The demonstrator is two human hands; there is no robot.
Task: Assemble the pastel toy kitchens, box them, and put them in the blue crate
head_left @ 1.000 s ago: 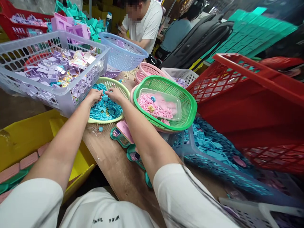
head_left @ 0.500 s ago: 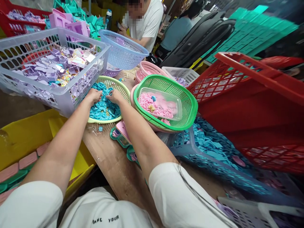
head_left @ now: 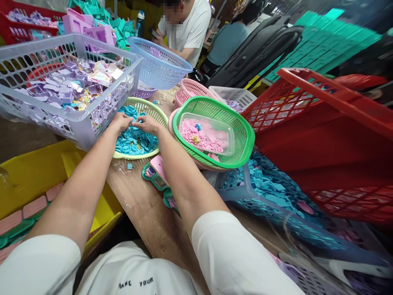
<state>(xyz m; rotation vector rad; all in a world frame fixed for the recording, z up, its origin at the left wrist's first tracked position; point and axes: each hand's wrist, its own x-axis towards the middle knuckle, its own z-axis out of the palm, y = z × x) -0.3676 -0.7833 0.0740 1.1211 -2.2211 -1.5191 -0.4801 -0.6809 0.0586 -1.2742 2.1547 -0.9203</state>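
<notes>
Small blue plastic pieces fill a pale yellow-green basket on the table. Over these pieces, my left hand has its fingers pinched together at the basket's left side. My right hand comes in from the right, its fingers also closed, and the fingertips of both hands almost meet. Whatever lies between the fingertips is too small to make out. Just below the basket, a pink and teal toy case lies on the table beside my right forearm.
A large crate of lilac parts stands at the left. To the right, a green basket holds a clear tub of pink pieces. A red crate leans farther right above blue parts. Opposite sits a person in white.
My right hand has shifted slightly left, bringing its fingertips up to those of my left hand. Both were apart over the blue pieces before.
</notes>
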